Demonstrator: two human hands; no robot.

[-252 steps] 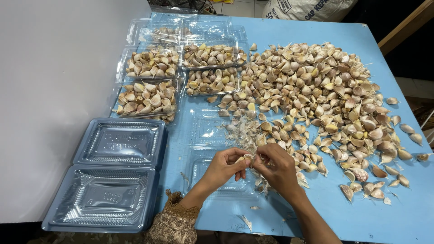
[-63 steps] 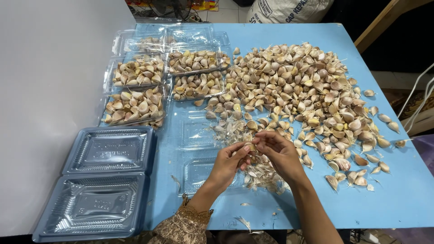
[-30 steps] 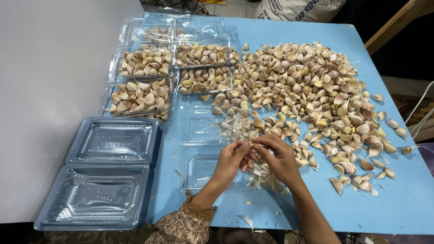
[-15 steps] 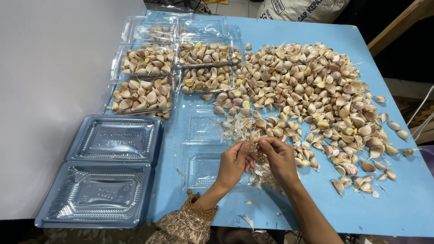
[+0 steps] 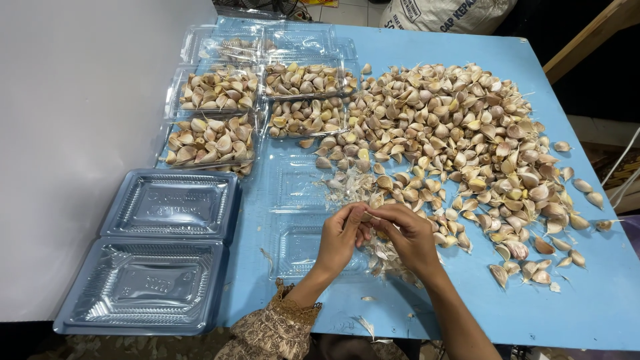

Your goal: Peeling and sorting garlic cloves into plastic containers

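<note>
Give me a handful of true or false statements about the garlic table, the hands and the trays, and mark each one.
1. Both hands meet over one garlic clove, left hand and right hand pinching it between the fingertips. True.
2. The big pile of cloves lies on a red table. False: the table is blue.
3. The open clamshell tray at the near left is full of cloves. False: both its halves are empty.
4. Filled clear trays sit at the far left of the table. True.
5. Loose papery skins lie just beyond the hands. True.
</note>
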